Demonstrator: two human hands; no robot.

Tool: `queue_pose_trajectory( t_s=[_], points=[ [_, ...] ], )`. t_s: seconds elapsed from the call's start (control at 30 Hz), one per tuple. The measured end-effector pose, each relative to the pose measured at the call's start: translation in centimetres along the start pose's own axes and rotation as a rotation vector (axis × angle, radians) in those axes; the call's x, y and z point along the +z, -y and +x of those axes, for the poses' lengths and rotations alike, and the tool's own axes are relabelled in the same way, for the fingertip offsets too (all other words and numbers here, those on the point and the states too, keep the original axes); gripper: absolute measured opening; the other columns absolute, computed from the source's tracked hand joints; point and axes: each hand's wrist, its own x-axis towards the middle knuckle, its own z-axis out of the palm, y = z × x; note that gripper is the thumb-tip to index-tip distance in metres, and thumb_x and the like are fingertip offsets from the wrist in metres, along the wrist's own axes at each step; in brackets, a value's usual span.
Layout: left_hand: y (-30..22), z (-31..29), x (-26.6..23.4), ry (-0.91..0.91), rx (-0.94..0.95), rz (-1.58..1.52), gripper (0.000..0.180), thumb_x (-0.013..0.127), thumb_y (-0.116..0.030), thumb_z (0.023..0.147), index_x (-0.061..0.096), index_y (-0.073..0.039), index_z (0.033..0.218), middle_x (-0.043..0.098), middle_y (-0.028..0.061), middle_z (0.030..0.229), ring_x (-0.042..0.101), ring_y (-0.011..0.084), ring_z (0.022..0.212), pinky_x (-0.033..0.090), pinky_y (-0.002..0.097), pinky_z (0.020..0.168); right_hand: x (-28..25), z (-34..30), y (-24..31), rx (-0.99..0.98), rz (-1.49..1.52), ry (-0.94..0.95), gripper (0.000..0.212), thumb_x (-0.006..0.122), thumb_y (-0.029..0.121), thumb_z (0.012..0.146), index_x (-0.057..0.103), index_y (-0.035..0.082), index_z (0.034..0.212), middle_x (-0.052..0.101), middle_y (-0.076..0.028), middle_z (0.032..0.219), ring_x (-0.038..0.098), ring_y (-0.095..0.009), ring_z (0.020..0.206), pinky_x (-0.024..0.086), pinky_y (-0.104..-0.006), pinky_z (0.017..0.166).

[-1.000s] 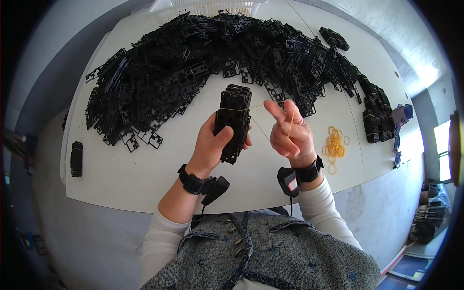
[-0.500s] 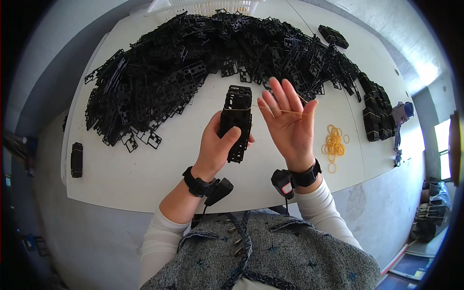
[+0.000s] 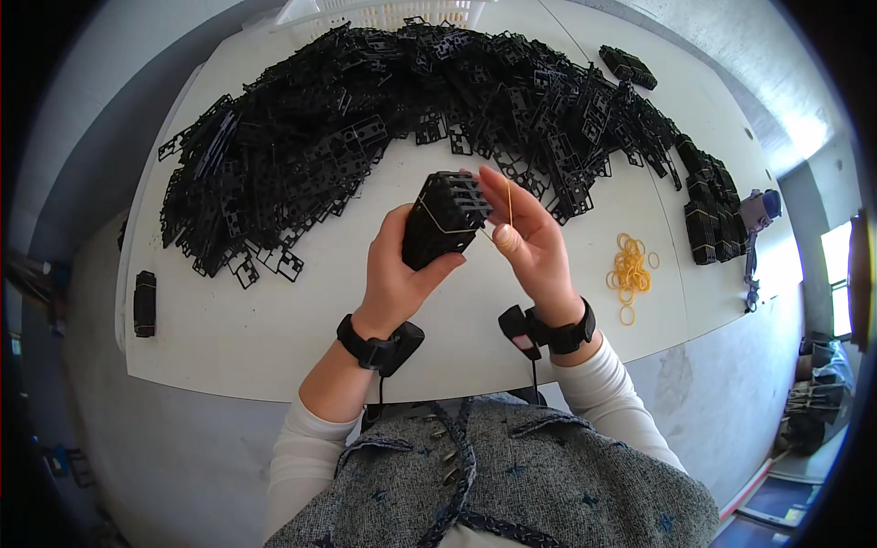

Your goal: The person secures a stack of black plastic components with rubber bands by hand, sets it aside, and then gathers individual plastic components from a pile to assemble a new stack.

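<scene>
A stack of black plastic frames (image 3: 440,215) is gripped in my left hand (image 3: 395,274), tilted so one end faces up. A thin yellow rubber band (image 3: 510,203) runs around the stack and over to my right hand (image 3: 537,251), which is at the stack's right side. Its fingers are bent, with the band stretched between them and the thumb near the stack's edge. Several loose yellow rubber bands (image 3: 630,271) lie in a small heap on the table to the right of my right hand.
A large curved heap of black plastic frames (image 3: 301,146) spreads across the far half of the white table (image 3: 274,347). Banded bundles (image 3: 713,210) stand at the right, another bundle (image 3: 628,67) at the far right, one more (image 3: 144,303) at the left. Behind the heap is a white basket (image 3: 384,13).
The stack has turned, bringing its end into view. My right hand has moved left against it, its fingers going from spread to bent, with the rubber band still stretched on them.
</scene>
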Motion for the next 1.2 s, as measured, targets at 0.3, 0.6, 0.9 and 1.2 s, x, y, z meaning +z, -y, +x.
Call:
queue_pose_trajectory(
  t_s=[0.3, 0.6, 0.9, 1.2],
  points=[
    [-0.8, 0.6, -0.9, 0.271, 0.078, 0.398, 0.054, 0.079, -0.023, 0.064, 0.049, -0.003, 0.104, 0.061, 0.0127, 0.086, 0.062, 0.0282, 0.072, 0.049, 0.0321, 0.062, -2.1, 0.2, 2.4, 0.007, -0.556, 0.114, 0.065, 0.068, 0.038, 0.078, 0.048, -0.005, 0.122, 0.061, -0.017, 0.108, 0.059, -0.023, 0.101, 0.043, -0.0345, 0.091],
    [-1.1, 1.0, -1.2, 0.404, 0.117, 0.489, 0.053, 0.078, -0.028, 0.064, 0.05, -0.005, 0.102, 0.06, 0.0122, 0.086, 0.061, 0.0295, 0.072, 0.049, 0.0345, 0.061, -1.9, 0.1, 3.4, 0.068, -0.756, 0.179, 0.047, 0.072, 0.021, 0.07, 0.057, -0.003, 0.108, 0.064, -0.014, 0.089, 0.063, -0.021, 0.081, 0.049, -0.0306, 0.076],
    [-1.0, 0.7, -1.2, 0.47, 0.113, 0.525, 0.054, 0.079, -0.03, 0.062, 0.053, -0.005, 0.102, 0.06, 0.012, 0.086, 0.061, 0.0305, 0.073, 0.049, 0.0339, 0.062, -0.6, 0.5, 4.4, 0.192, -0.889, 0.253, 0.037, 0.069, 0.01, 0.066, 0.058, -0.002, 0.099, 0.059, -0.009, 0.074, 0.059, -0.017, 0.069, 0.047, -0.0271, 0.066],
    [-1.6, 0.8, -1.2, 0.323, -0.205, 0.151, 0.048, 0.077, -0.013, 0.067, 0.052, -0.002, 0.106, 0.062, 0.0069, 0.086, 0.06, 0.0146, 0.074, 0.048, 0.0269, 0.065, -0.6, -0.1, 3.0, 0.153, -0.483, -0.029, 0.048, 0.065, 0.008, 0.072, 0.05, 0.001, 0.117, 0.055, -0.006, 0.099, 0.053, -0.008, 0.072, 0.045, -0.0224, 0.068]
  ],
)
